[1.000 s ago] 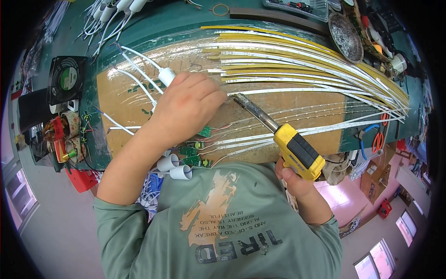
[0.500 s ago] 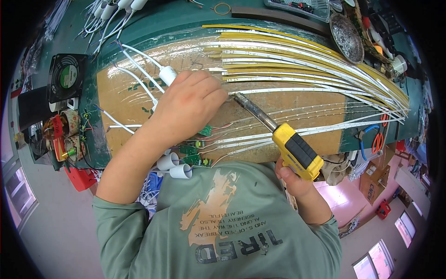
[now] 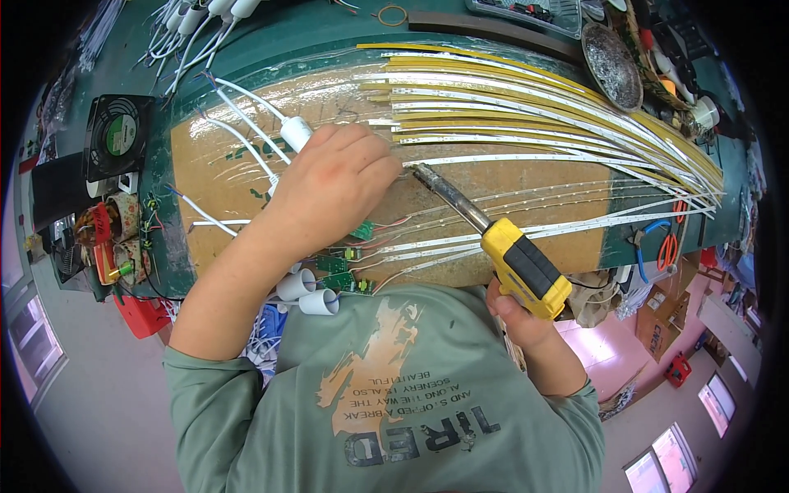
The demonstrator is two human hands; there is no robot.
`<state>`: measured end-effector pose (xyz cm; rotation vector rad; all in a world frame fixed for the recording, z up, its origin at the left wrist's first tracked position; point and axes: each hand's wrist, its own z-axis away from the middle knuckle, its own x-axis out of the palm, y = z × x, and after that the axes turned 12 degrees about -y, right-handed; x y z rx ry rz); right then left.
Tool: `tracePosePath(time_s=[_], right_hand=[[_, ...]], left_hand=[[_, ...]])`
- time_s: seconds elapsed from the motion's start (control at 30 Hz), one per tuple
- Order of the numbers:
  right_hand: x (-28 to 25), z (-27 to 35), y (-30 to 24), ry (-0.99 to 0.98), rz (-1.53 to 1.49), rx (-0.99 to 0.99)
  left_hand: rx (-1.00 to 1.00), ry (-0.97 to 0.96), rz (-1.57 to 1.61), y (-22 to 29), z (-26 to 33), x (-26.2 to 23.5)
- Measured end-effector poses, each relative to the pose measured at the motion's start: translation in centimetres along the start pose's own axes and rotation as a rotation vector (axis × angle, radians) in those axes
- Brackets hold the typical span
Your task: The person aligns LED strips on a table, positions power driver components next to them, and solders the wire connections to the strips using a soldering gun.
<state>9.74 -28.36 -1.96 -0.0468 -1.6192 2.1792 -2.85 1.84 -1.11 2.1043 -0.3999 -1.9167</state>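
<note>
Two hands work: the left hand (image 3: 337, 185) presses fingers down on thin white LED strips (image 3: 526, 156) mid-board; the right hand (image 3: 519, 316) grips a yellow-handled soldering iron (image 3: 493, 238), likely soldering; its tip needs steadying at the strip end.

A green bench (image 3: 329, 37) carries a brown board (image 3: 526, 185) wrapped in clear film, which covers most of its middle. Yellow and white LED strips (image 3: 534, 107) lie along the board, fanning together toward the right edge. White cables (image 3: 246, 111) with a white plug (image 3: 296, 131) cross the board's left part. Small green circuit boards (image 3: 341, 271) and white caps (image 3: 308, 294) sit at the near edge. A black fan (image 3: 117, 135) rests near the left edge, with a red tool (image 3: 103, 246) below it. A round metal dish (image 3: 612, 66) stands at the far right corner, and scissors (image 3: 667, 246) lie by the right edge
</note>
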Motion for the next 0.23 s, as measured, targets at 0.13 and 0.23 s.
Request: tracePosePath(time_s=[0.13, 0.23], right_hand=[[-0.04, 0.17, 0.25, 0.009, 0.034, 0.025], [0.01, 0.13, 0.25, 0.014, 0.036, 0.016]], left_hand=[[-0.004, -0.006, 0.005, 0.04, 0.01, -0.07], [0.003, -0.004, 0.000, 0.00, 0.00, -0.11]])
